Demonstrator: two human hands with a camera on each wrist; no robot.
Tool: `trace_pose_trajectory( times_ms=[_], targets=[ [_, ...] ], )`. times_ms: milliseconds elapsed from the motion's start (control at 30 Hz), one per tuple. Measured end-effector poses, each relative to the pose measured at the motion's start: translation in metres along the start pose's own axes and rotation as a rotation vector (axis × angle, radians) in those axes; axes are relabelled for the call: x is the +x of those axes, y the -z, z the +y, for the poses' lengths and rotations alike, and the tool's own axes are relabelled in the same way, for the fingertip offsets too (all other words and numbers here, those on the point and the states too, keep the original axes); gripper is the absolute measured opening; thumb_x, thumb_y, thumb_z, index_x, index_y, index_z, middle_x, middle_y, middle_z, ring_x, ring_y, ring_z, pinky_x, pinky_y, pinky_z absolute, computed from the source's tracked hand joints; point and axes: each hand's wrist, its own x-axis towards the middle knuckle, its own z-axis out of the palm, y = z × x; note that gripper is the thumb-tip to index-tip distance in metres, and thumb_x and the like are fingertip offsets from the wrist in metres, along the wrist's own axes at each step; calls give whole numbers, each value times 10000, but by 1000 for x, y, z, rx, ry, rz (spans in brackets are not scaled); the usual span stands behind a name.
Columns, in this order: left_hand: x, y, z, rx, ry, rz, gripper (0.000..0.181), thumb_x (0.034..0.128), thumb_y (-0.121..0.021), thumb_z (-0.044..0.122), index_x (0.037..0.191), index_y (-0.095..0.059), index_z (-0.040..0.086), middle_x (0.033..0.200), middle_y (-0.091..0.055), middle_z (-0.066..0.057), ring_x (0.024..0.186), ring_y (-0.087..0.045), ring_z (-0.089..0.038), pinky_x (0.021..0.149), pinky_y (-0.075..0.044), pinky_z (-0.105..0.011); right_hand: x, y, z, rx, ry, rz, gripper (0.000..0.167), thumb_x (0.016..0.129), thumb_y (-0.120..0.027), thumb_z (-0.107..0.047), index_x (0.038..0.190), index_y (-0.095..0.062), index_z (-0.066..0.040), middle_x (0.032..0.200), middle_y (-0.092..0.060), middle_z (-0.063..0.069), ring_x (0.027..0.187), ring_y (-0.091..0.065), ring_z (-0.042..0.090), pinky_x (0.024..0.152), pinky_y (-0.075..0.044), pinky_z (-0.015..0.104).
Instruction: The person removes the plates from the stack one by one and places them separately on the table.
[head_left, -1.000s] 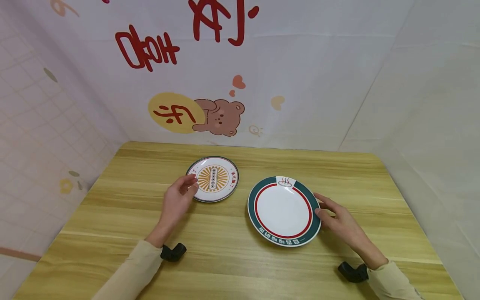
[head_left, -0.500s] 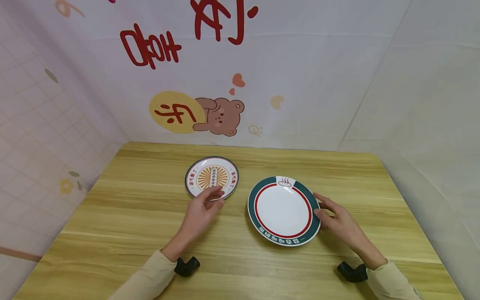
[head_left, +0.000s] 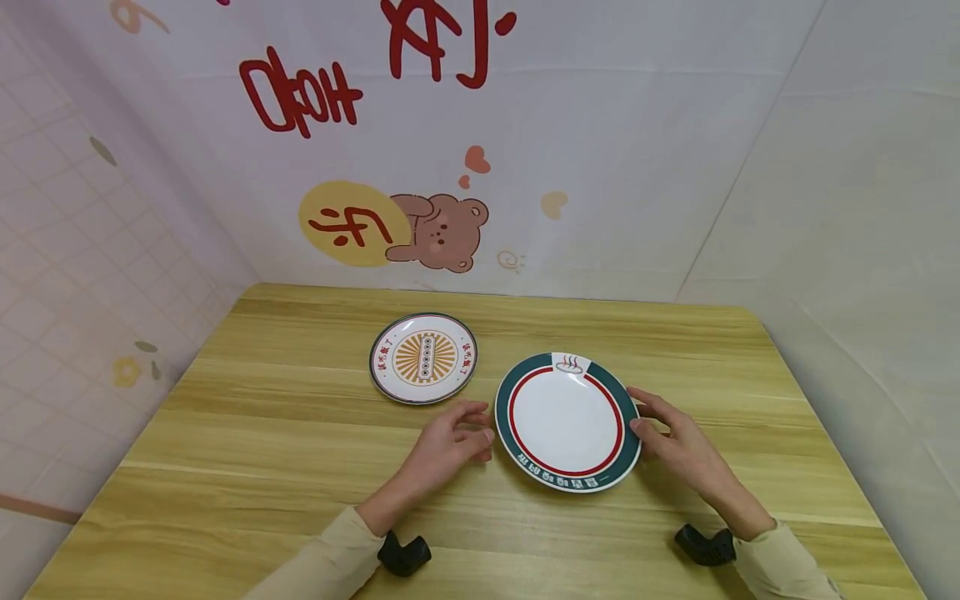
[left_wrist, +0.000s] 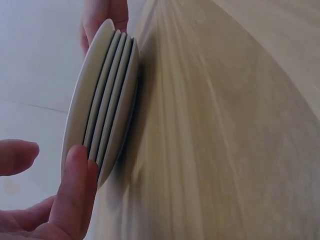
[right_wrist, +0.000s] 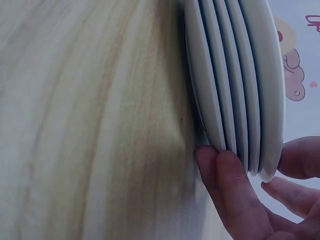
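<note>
Nearest are two pale sleeves [head_left: 318,558], each with a black wrist camera [head_left: 405,554] at its cuff, over the bare front of the wooden desk [head_left: 525,542].

Beyond them, the left hand [head_left: 444,442] is just beside the left edge of a stack of plates [head_left: 566,421]. Its fingers are bent a little, with the thumb well apart from them and clear of the rim; whether a fingertip touches the plates, I cannot tell. The right hand [head_left: 675,446] is clamped on the stack's right edge, thumb at the top rim and fingers against the lower plates, as the right wrist view shows.

The stack seems to rest on the desk, between the hands; its top plate is white with a green rim and a red ring.

Farther back and to the left, a small plate [head_left: 423,358] with a yellow sunburst lies apart from the stack. Behind the desk is a white wall [head_left: 637,150] with a printed bear [head_left: 446,233].

The step in hand looks like taking the stack from both sides; the next move would call for closing the left fingers and thumb on the near rim, matching the right hand and keeping the plates level.
</note>
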Motion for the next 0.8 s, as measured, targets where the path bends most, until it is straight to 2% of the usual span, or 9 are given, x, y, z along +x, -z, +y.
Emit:
trace_pose_trajectory(
  times_ms=[100,300,467,600,800],
  targets=[
    [3,-4,1,-65,38,-11,523,994,-661,80,1448,-472,-101,1290,-591,-267,1062,-688,-366,871,-633,-404,1,0,0,35,2,-6,520,1084,-552,-152,1552,-401,17,1453,-499,340,1218,-603,471,813,-628,292],
    [7,-8,1,-128,87,-4,508,994,-660,64,1439,-482,-104,1290,-605,-250,1047,-695,-269,891,-627,-415,1,1,-4,66,-5,-12,528,1075,-566,-134,1549,-398,25,1448,-499,349,1197,-623,453,805,-641,330],
    [8,-10,2,-178,113,10,516,989,-660,44,1442,-471,-114,1283,-600,-252,1049,-687,-250,892,-626,-405,3,1,-5,68,-22,-13,523,1079,-560,-141,1551,-400,18,1437,-509,347,1166,-643,427,799,-640,311],
    [10,-9,3,-229,144,12,524,996,-660,51,1454,-464,-111,1297,-590,-252,1043,-686,-238,898,-623,-388,5,2,-5,66,-28,-10,512,1083,-552,-157,1546,-413,11,1434,-514,340,1152,-647,420,792,-633,279],
    [12,-4,7,-323,189,-13,514,1043,-597,121,1473,-442,-113,1296,-616,-240,1062,-690,-238,922,-612,-385,6,4,-5,72,-30,-13,512,1083,-552,-163,1545,-416,12,1436,-508,343,1153,-643,437,798,-638,293]
  ],
)
